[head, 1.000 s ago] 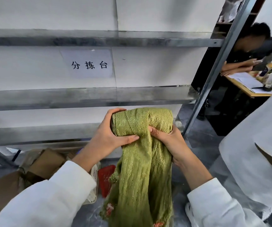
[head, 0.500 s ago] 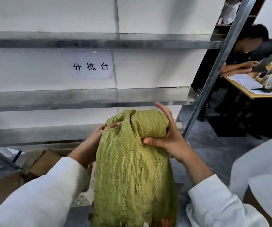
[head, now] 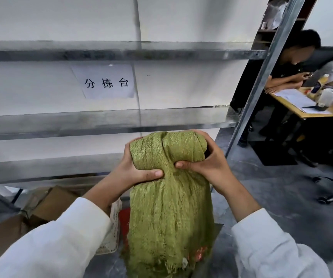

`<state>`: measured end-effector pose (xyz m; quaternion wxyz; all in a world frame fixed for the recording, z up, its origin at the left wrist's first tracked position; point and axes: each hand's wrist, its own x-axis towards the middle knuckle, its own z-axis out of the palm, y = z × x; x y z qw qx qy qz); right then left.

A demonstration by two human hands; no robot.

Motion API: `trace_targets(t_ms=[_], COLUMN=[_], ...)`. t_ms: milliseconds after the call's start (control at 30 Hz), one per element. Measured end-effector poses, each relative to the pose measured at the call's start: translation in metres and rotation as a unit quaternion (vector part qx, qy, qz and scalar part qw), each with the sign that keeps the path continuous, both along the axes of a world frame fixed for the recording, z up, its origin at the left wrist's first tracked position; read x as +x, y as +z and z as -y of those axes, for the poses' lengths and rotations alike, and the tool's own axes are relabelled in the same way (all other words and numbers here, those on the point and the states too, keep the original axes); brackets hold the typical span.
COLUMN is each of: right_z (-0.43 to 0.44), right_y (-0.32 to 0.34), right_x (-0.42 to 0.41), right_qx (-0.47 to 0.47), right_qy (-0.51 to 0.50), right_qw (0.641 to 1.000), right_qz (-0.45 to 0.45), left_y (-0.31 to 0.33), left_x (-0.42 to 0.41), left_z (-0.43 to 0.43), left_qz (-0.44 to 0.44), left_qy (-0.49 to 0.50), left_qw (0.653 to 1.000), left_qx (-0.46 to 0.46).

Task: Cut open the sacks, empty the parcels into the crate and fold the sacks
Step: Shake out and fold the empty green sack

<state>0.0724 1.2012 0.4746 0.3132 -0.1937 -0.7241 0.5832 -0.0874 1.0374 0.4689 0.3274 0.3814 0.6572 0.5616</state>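
Observation:
A green woven sack [head: 169,207] hangs in front of me, its top rolled into a thick bundle and its loose lower part draping down to a frayed hem. My left hand [head: 135,171] grips the left end of the roll, thumb pressed across the front. My right hand [head: 207,165] grips the right end, fingers curled over the top and thumb tucked under the roll. Both hands hold the bundle in the air in front of the lowest shelf.
A metal rack [head: 109,121] with bare shelves and a paper sign [head: 106,82] stands ahead. Cardboard boxes [head: 47,203], a white crate edge [head: 112,233] and a red item [head: 124,223] lie low left. Two people sit at a desk [head: 310,109] at right.
The sack's roll has been turned further and tightened. My left hand has come round from behind to grip its left end, and my right hand has closed over its right end.

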Motion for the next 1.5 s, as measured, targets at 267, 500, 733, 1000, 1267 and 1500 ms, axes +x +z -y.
trace_targets(t_ms=[267, 500, 733, 1000, 1267, 1500], right_z=[0.008, 0.005, 0.004, 0.003, -0.003, -0.007], right_y=[-0.007, -0.017, -0.027, -0.016, -0.008, -0.010], right_x=[0.001, 0.000, 0.003, 0.008, -0.001, -0.003], right_qx=[-0.217, -0.257, -0.039, 0.122, 0.132, 0.013], right_qy=[-0.024, 0.013, 0.032, 0.047, 0.023, 0.018], right_qw=[0.975, 0.966, 0.998, 0.991, 0.990, 0.999], right_qz=[-0.044, -0.010, 0.037, 0.018, -0.038, -0.045], left_y=[0.002, 0.001, 0.005, 0.033, 0.031, 0.017], left_x=[0.001, 0.005, -0.001, -0.003, 0.005, 0.009], left_z=[-0.007, -0.019, -0.018, -0.007, 0.006, -0.001], left_qz=[-0.108, -0.140, -0.084, 0.031, 0.004, -0.069], left_qy=[0.016, 0.154, 0.183, 0.064, -0.001, 0.013], left_qw=[0.994, 0.977, 0.979, 0.991, 0.994, 0.997], left_qx=[0.017, 0.040, 0.000, -0.113, -0.105, -0.039])
